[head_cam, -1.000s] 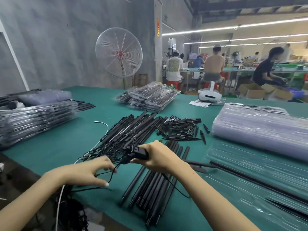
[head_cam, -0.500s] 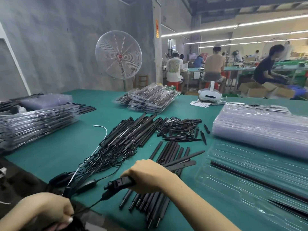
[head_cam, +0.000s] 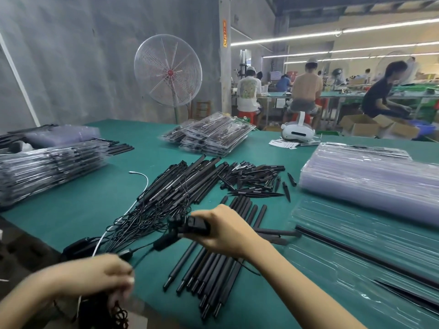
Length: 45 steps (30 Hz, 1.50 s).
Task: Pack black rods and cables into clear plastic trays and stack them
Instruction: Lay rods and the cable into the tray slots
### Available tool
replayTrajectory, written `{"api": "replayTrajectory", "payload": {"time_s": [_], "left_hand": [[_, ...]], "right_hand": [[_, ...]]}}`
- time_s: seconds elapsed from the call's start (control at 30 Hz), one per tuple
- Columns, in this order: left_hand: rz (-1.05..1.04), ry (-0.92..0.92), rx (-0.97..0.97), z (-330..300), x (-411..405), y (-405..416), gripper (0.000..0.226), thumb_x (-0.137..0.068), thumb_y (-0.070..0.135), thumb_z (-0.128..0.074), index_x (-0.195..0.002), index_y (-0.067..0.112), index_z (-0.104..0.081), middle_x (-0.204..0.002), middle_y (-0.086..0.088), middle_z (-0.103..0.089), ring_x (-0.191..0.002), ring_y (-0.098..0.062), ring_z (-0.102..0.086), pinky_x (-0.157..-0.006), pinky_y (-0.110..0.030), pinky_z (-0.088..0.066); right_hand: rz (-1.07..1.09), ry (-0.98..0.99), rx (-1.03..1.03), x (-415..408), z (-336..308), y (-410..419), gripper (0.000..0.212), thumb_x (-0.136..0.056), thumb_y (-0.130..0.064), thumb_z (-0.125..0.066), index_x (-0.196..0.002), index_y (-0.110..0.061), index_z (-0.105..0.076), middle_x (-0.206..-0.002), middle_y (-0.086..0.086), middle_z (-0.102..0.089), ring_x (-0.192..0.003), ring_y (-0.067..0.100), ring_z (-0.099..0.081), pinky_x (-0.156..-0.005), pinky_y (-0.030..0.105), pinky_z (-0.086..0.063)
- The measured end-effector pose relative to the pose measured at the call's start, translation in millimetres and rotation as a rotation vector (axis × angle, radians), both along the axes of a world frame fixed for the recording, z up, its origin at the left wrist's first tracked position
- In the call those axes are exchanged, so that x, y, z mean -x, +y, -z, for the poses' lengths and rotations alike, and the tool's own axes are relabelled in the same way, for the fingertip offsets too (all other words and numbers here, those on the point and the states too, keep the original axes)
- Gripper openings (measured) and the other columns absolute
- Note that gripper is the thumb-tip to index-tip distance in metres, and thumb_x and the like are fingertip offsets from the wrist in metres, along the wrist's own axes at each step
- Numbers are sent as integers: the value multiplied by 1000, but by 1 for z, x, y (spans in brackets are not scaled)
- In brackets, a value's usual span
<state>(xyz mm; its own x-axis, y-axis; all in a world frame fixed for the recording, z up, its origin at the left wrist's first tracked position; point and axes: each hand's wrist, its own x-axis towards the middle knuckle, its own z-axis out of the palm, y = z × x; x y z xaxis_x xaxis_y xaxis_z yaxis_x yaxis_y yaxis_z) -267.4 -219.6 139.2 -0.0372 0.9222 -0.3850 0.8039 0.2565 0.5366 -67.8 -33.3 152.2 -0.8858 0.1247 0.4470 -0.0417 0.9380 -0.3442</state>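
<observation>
— So, head view: how should the cable be freed well?

— Slowly. The right hand [head_cam: 223, 230] is curled round a black plastic cable block [head_cam: 196, 225] above the loose row of matte black round rods [head_cam: 213, 264]; the left hand [head_cam: 99, 274], nearer than those rods, pinches a thin black cable [head_cam: 140, 249]. I'd draw it straight, so the wiry tangle of black cables [head_cam: 142, 217] left of the rods doesn't snag.

— And the trays?

— A ribbed clear plastic tray [head_cam: 356, 255] lies right of the rods on the green felt-like surface [head_cam: 83, 198], with one long black rod [head_cam: 356, 255] in it.
</observation>
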Motion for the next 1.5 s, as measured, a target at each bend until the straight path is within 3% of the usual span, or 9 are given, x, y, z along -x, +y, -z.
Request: {"api": "replayTrajectory", "payload": {"time_s": [0.1,0.27,0.43,0.57,0.83,1.0,1.23,1.4,1.5], "left_hand": [[20,119,-67,1,50,-8,10,-87,38,-64,-79,37,-69,-77,15,-66,-75,0,-61,-76,-24,-49],[49,349,167,55,49,-20,15,-76,40,-62,-85,29,-66,-78,9,-62,-75,5,-57,-71,-15,-43],[-11,204,-100,35,24,-8,18,-87,28,-61,-72,36,-67,-71,10,-68,-68,2,-61,-70,-21,-51],[-266,82,-341,29,19,-2,18,-94,12,-58,-80,13,-70,-74,-6,-72,-63,-15,-66,-61,-27,-55],[-170,586,-19,52,33,-38,16,-89,45,-57,-88,30,-63,-70,15,-58,-83,0,-58,-65,-7,-35],[-101,603,-10,70,23,-44,23,-90,47,-51,-103,31,-60,-99,14,-66,-91,1,-58,-76,-14,-44],[16,238,-163,70,-18,-26,13,-93,40,-53,-91,38,-65,-90,18,-69,-83,7,-62,-78,-15,-47],[-29,-323,-492,14,-54,-19,18,-93,34,-59,-85,22,-70,-82,-1,-73,-57,-13,-68,-53,-17,-50],[-80,-588,-670,-16,-73,-9,27,-86,46,-64,-85,19,-68,-81,-16,-72,-47,-22,-64,-45,-18,-47]], "right_hand": [[-70,-2,34,-1,-7,-1,19,-88,-35,-65,-80,-19,-61,-55,-11,-53,-46,5,-41,-50,15,-32],[-189,-162,-174,7,9,-20,16,-87,-29,-67,-84,-13,-69,-63,4,-63,-54,22,-41,-58,24,-36],[-25,-89,-76,13,6,-14,21,-91,-35,-61,-88,-15,-66,-65,0,-59,-57,18,-45,-59,25,-40],[61,-111,40,15,5,-12,21,-90,-37,-61,-83,-17,-64,-67,0,-62,-58,19,-53,-56,27,-42],[-84,-319,-151,17,22,-29,17,-91,-32,-60,-89,-16,-65,-72,5,-63,-62,25,-47,-60,31,-42],[-152,-322,-186,25,21,-42,19,-92,-31,-59,-92,-13,-66,-77,8,-66,-65,30,-55,-64,36,-50],[-274,-42,134,5,-6,-34,16,-88,-15,-66,-76,-5,-64,-57,9,-57,-44,16,-43,-46,19,-33],[-253,408,438,-10,-35,-18,26,-87,-11,-68,-63,-16,-57,-52,1,-56,-42,13,-53,-43,26,-43],[-216,623,535,-16,-48,-10,32,-89,-20,-62,-62,-4,-59,-51,3,-57,-42,19,-55,-43,31,-45]]}}
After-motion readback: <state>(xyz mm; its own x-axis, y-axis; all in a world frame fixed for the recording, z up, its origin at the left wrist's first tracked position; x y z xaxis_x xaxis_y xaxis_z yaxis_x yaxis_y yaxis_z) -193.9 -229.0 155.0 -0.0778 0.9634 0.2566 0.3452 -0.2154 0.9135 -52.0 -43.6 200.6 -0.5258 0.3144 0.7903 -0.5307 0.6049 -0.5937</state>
